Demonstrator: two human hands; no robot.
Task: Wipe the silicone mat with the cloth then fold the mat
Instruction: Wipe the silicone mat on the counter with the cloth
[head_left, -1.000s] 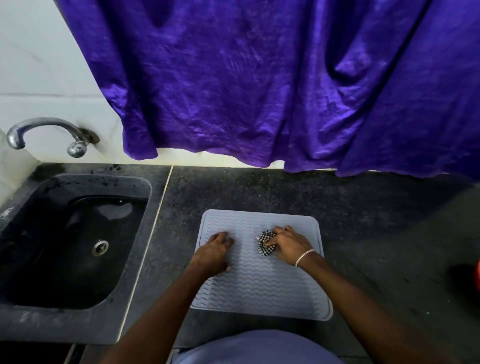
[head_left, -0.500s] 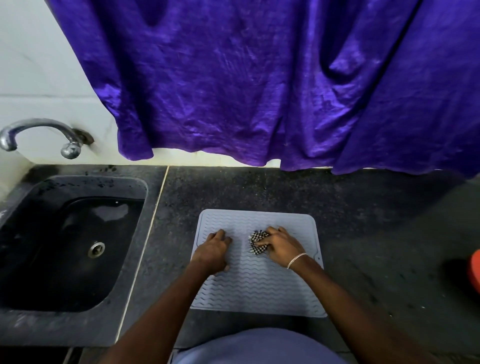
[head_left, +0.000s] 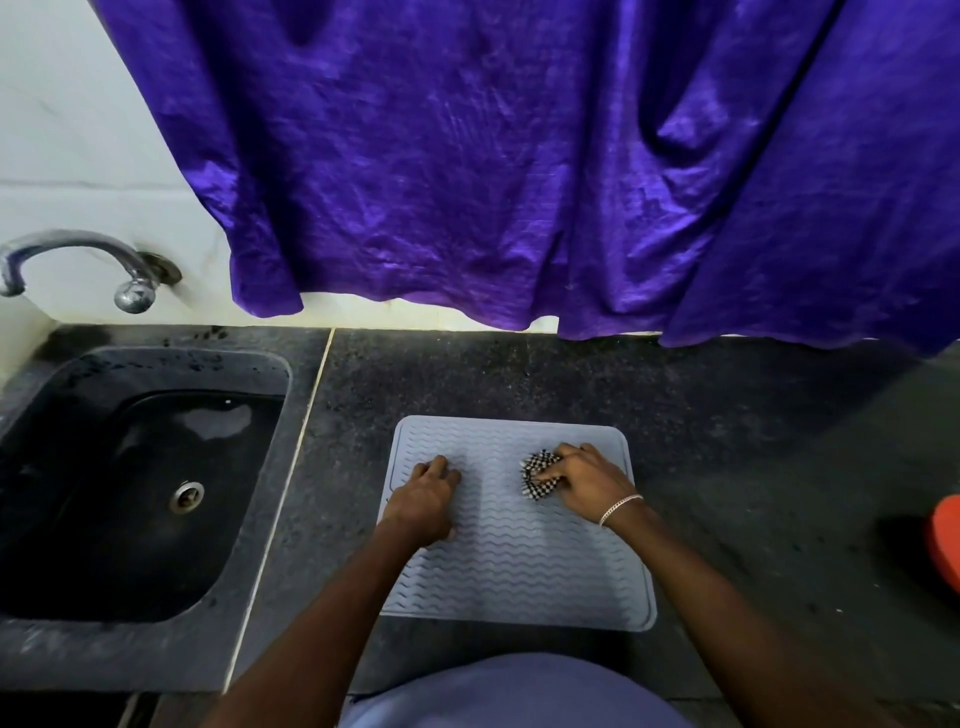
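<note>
Wiping the silicone mat (head_left: 511, 561), I had carried the cloth (head_left: 539, 474) from near the middle of the far half over toward the far right part in the last second, after a short pass leftward just before that. I read this as a back-and-forth stroke along the far band of the ribs, so the wiping step was in hand and far from done: the near half of the mat, toward my body, looked untouched by this stroke, and the fold had not begun, since the mat lay flat and open on the dark countertop (head_left: 727, 467), beside the sink (head_left: 145, 483). My left hand (head_left: 423, 501) had stayed where it was, on the left part of the mat

My right hand (head_left: 584, 480) was closed around the checked cloth, which was bunched into a small wad; the fingers curled over it and pressed it down onto the ribbed surface, with a tuft of the fabric sticking out on the left of my knuckles. I wore a bracelet (head_left: 621, 508) on that wrist. My left hand held nothing: it lay palm down with the fingers loosely spread and a little bent, resting on the mat to pin it, I judged, so the silicone would not slide under the rubbing

An orange thing (head_left: 945, 540) sat at the right edge, too cut off to name
</note>
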